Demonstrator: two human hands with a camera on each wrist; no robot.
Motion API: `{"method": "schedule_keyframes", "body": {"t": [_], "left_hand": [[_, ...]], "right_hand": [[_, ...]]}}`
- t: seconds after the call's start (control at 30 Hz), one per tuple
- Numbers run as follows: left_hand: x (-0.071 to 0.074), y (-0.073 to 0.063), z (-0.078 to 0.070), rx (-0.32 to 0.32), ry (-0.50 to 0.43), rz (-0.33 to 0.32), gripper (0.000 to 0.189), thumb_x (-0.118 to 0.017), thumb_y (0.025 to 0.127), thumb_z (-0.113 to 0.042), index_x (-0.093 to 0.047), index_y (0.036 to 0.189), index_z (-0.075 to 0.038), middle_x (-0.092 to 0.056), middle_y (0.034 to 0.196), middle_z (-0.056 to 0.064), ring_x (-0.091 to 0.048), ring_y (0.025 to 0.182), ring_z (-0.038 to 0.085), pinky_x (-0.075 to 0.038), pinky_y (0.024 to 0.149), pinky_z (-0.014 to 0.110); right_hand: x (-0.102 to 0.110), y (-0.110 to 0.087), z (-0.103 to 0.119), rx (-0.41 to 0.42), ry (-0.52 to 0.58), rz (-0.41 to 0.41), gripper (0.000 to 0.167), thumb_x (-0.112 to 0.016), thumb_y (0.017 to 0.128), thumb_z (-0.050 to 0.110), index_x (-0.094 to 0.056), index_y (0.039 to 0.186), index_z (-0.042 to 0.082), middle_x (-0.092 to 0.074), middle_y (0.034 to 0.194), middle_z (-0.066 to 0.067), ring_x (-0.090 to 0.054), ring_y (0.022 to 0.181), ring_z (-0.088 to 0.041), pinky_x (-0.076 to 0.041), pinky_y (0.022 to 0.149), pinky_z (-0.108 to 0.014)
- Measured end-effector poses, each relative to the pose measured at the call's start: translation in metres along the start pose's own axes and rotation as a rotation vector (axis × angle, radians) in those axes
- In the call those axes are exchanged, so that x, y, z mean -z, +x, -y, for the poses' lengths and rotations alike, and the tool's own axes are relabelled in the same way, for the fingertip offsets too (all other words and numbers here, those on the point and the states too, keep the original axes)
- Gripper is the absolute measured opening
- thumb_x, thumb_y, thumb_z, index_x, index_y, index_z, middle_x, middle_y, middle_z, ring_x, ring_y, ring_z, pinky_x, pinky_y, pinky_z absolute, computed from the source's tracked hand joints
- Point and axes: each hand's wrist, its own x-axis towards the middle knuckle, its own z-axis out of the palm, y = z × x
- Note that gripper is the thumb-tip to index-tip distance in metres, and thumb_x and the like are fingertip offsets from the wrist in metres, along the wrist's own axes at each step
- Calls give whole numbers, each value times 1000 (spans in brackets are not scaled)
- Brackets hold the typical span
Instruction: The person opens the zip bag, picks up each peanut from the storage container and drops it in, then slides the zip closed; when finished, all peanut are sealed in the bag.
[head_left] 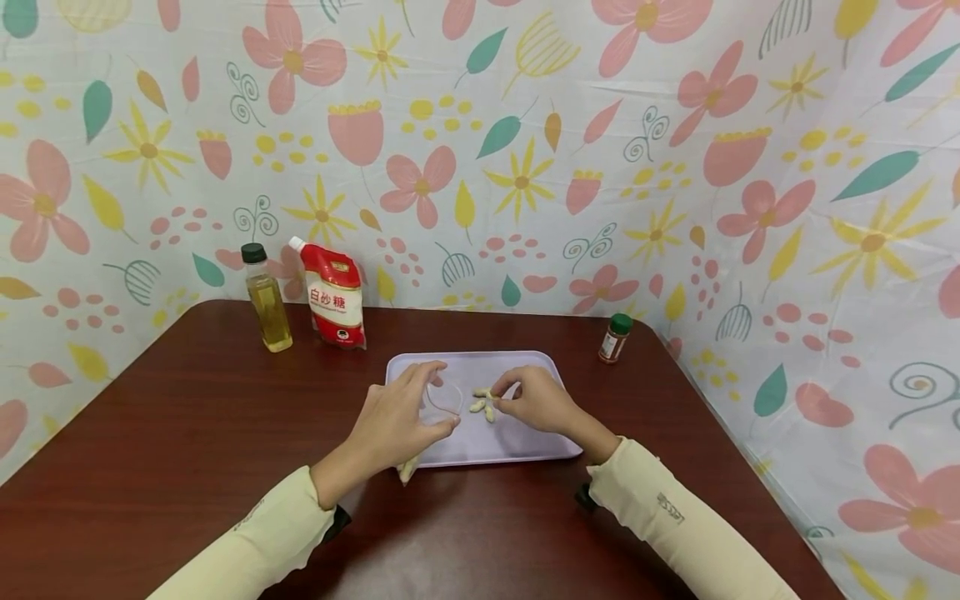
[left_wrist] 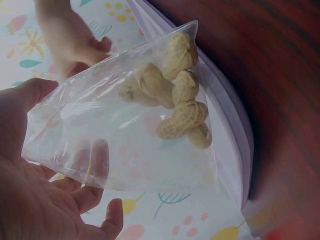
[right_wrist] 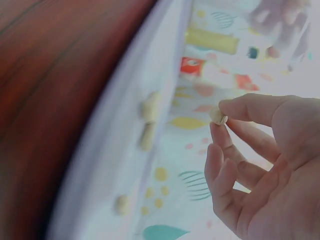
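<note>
Backdrop: flowered cloth is hanging along 12 o'clock and wrapping round to 3, pinks, yellows and teals all showing!
Counter: dark reddish-brown and gleaming, it is carrying the whole spread.
Tray: pale lilac, it is sitting mid-counter, our clock's centre from here on.
Left hand: over at 8 o'clock, its fingers are standing wide, thumb well apart, and they are holding the mouth of a clear bag agape.
Bagged peanuts: several in their shells are bunching at the bag's far end, between 7 and 8 o'clock by the tray's near edge; whether the bag is touching it, I cannot tell.
Right hand: at 3 o'clock, and look, its fingers are pinching a single peanut!
Loose peanuts: a little cluster is lying near the tray's middle, just beside that pinch.
Bottle: dark-capped, holding yellow liquid, it is standing at 10 o'clock.
Pouch: red and white, it is sitting just beside the bottle, nearer 11.
Jar: green-lidded, it is standing at 2 o'clock.
</note>
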Motion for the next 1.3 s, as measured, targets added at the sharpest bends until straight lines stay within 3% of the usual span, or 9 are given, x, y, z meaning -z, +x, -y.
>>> {"method": "schedule_keyframes", "body": {"t": [0.33, 0.67, 1.0, 1.3], "left_hand": [[-2, 2, -4, -2, -10, 2, 71, -80, 78, -44, -54, 135, -11, -66, 111, -2, -57, 84, 11, -44, 69, 41], [-3, 2, -7, 0, 1, 25, 71, -79, 78, -46, -54, 134, -11, -65, 111, -2, -58, 84, 11, -46, 70, 42], [-2, 2, -9, -4, -3, 20, 70, -79, 78, -46, -54, 135, -12, -65, 111, -3, -56, 77, 10, -45, 68, 39], [-1, 3, -9, 9, 7, 40, 70, -77, 79, -47, -54, 135, -13, -65, 113, -3, -59, 86, 12, -46, 71, 42]], "right_hand": [[20, -5, 46, 45, 58, -151, 5, -78, 83, 12, -78, 88, 11, -73, 89, 2, -61, 68, -17, -47, 51, -28], [27, -10, 73, 78, 88, -197, 6, -79, 83, 13, -78, 89, 14, -73, 91, 3, -63, 73, -13, -46, 48, -28], [25, -10, 83, 66, 110, -148, 6, -77, 86, 18, -78, 91, 15, -73, 91, 4, -64, 78, -14, -48, 50, -28], [24, -11, 71, 84, 119, -198, 8, -77, 85, 13, -78, 92, 12, -74, 90, 2, -65, 76, -15, -45, 47, -27]]}}
